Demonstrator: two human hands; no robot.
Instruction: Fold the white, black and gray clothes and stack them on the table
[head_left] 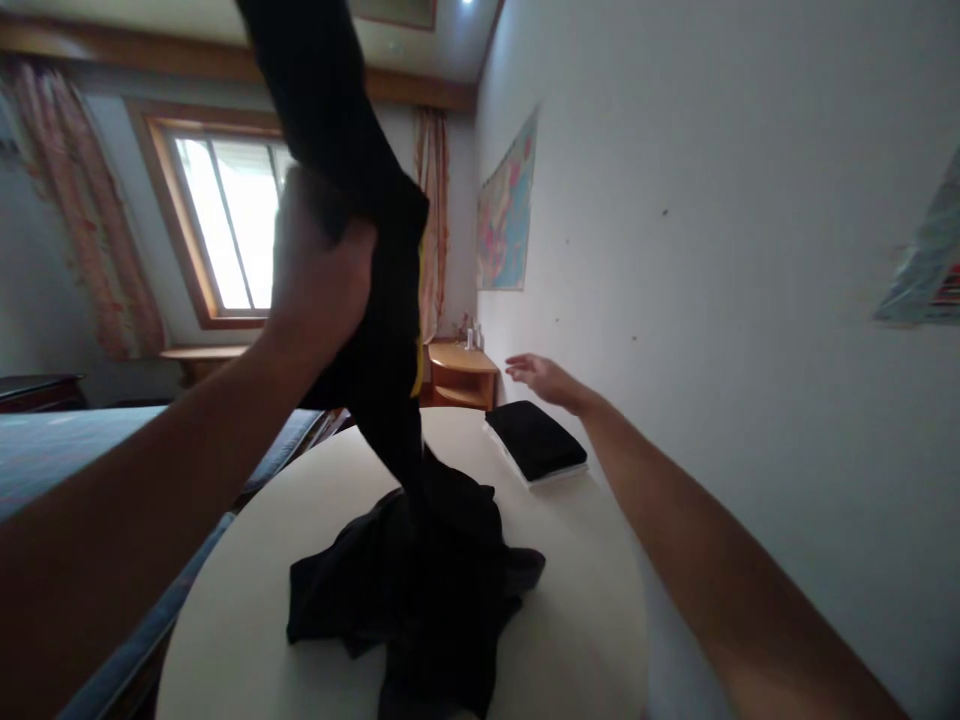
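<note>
My left hand (326,260) is raised in front of the window, its fingers wrapped round a black garment (386,350). The cloth hangs from the fist, with a yellow strip along its right side, and its lower end reaches a heap of dark clothing (450,570) on the table. Whether the two are one piece I cannot tell. On the right, my right hand (544,378) hovers with fingers stretched out and nothing in them. Just below it lies a folded black cloth (536,438) on top of something white and flat.
A round white table (225,620) stands before me, close to the white wall (712,250) on the right. To the left is a bed (75,450) with a blue cover. A small wooden corner desk (461,372) is behind the table.
</note>
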